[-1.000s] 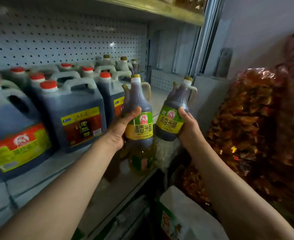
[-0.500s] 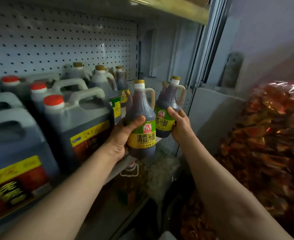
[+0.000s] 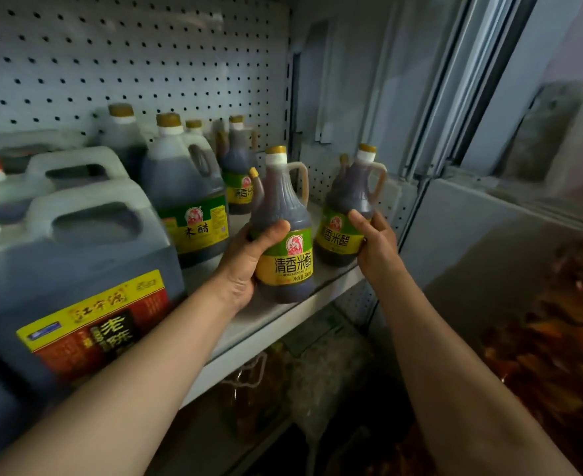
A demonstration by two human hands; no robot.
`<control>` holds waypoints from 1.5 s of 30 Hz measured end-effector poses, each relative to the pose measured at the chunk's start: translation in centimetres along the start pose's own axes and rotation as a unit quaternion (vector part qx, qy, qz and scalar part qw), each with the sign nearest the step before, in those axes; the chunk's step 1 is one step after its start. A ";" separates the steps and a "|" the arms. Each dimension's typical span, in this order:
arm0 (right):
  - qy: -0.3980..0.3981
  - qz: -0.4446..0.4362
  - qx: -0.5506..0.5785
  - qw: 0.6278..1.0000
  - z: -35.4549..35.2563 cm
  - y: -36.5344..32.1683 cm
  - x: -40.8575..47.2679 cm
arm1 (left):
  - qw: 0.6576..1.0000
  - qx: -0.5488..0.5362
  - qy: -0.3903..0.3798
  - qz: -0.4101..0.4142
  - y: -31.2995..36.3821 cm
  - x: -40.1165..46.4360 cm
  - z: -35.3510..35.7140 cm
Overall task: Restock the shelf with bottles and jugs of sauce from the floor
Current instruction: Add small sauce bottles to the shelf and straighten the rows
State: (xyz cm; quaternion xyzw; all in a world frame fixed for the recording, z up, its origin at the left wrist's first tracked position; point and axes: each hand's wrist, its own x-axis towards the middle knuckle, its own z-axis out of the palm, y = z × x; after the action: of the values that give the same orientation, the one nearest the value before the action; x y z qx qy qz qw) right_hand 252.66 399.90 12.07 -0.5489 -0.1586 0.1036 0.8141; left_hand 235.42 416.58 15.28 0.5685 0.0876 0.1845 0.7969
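My left hand (image 3: 245, 262) grips a dark vinegar bottle (image 3: 285, 235) with a gold cap and a green-and-yellow label, held at the front edge of the white shelf (image 3: 283, 317). A second gold cap peeks out just behind its neck. My right hand (image 3: 374, 245) grips a matching bottle (image 3: 346, 207) further right, low over the shelf's right end; whether its base touches the shelf I cannot tell. Another neck shows behind that one too.
Large jugs with red caps (image 3: 77, 276) fill the shelf's left side. A gold-capped jug (image 3: 183, 190) and smaller bottles (image 3: 238, 166) stand behind, against the pegboard back (image 3: 128, 63). Below lies a lower shelf with bagged goods (image 3: 317, 379). Orange packets (image 3: 558, 338) hang at right.
Both hands have carried their bottles forward and up, level with the shelf. The view has moved closer and to the right along the shelf.
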 end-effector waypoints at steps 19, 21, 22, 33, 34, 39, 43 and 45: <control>0.032 -0.037 0.068 0.996 -1.2 0.0 3.8 | 0.999 -0.007 0.036 0.014 -3.3 7.9 0.0; 0.086 -0.074 0.117 0.987 -0.4 -0.4 2.3 | 0.999 -0.015 0.038 0.021 -3.4 8.5 0.2; 0.095 -0.092 0.116 0.985 0.2 -0.5 1.4 | 0.999 -0.020 0.038 0.023 -3.4 8.8 0.3; -0.039 -0.025 -0.107 0.993 4.2 2.4 -1.7 | 0.998 0.043 0.038 0.041 -4.0 9.6 0.4; -0.055 0.008 -0.106 0.993 4.4 2.7 -1.7 | 0.997 0.053 0.036 0.045 -4.1 9.6 0.3; -0.076 0.052 -0.089 0.992 4.9 3.2 -1.6 | 0.982 0.152 0.109 0.038 -3.6 8.1 1.2; -0.070 0.058 -0.097 0.991 4.8 3.7 -1.3 | 0.950 0.173 0.249 0.071 -5.8 5.8 1.4; -0.063 0.058 -0.091 0.992 4.9 3.7 -1.3 | 0.957 0.134 0.242 0.089 -6.8 5.2 1.6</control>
State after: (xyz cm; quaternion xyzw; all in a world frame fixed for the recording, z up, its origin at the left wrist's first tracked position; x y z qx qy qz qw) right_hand 249.67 405.03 10.17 -0.6211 -0.1864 0.1702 0.7419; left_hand 242.11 415.28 9.78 0.6142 0.2504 0.3736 0.6485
